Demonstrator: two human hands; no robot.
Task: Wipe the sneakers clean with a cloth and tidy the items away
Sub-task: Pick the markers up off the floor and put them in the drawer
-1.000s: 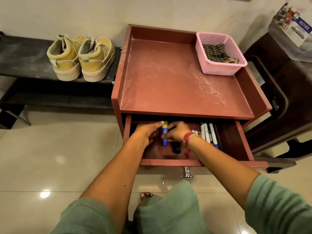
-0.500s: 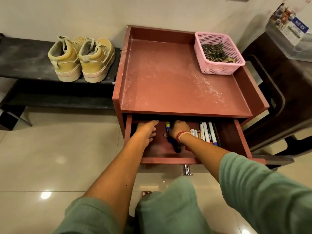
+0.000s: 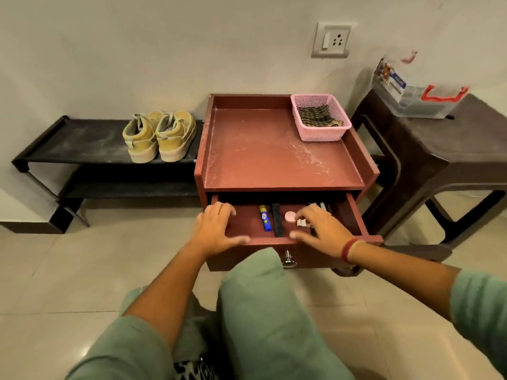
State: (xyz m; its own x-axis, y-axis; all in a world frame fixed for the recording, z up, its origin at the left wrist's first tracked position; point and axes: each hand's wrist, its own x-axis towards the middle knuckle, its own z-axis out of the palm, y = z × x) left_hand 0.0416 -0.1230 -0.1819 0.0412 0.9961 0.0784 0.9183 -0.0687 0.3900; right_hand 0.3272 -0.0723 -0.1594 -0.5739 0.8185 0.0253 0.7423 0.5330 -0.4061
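Tan suede sneakers (image 3: 160, 137) stand at the right end of the black rack (image 3: 76, 141). The left hand (image 3: 216, 229) lies spread flat on the front left corner of the open red-brown drawer (image 3: 354, 215), the right hand (image 3: 319, 231) loose and empty at its front right. A striped cloth (image 3: 315, 116) lies in the pink mesh basket (image 3: 321, 134) at the back right corner of the tabletop (image 3: 260, 160)

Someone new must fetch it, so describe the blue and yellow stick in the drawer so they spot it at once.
Find the red-brown cabinet beside the shoe rack and look into its open drawer. The stick lies lengthwise near the middle, just left of a black bar and a round pink disc; it alone is blue with a yellow end.
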